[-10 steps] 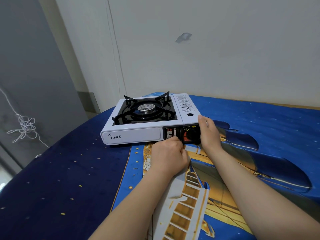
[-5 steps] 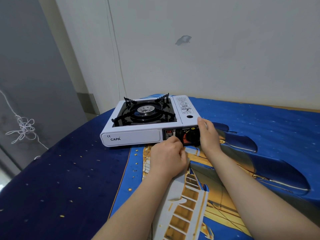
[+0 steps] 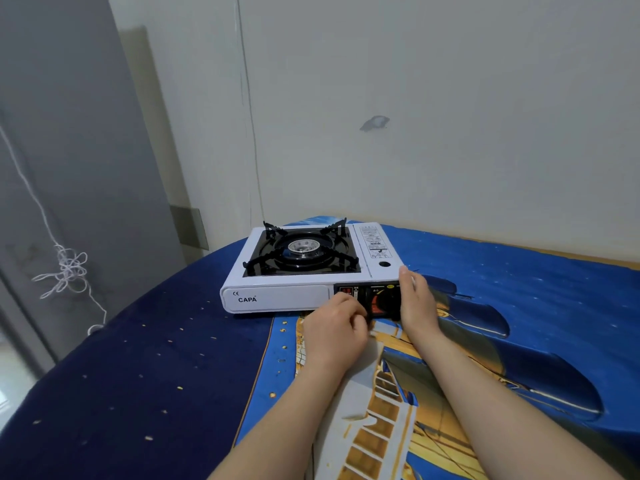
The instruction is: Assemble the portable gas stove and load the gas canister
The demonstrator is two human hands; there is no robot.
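Nearest to me, both forearms reach forward over a blue printed sheet (image 3: 519,306) that covers the surface. My left hand (image 3: 334,329) is curled at the front panel of the stove (image 3: 277,297), its fingers bent in against the black control strip; they look pinched on something small there, but I cannot tell what, since the knuckles hide it. My right hand (image 3: 415,299) stands flat on its edge against the stove's right front corner, fingers straight and together, pressing the side and gripping nothing. Between the two hands I see the black knob (image 3: 382,301) with red markings. The white stove sits flat on the sheet, its burner (image 3: 303,249) and black pan supports on top, the canister cover (image 3: 375,245) shut on its right side. Behind it rises a pale wall (image 3: 450,98); a white string (image 3: 69,268) hangs at far left
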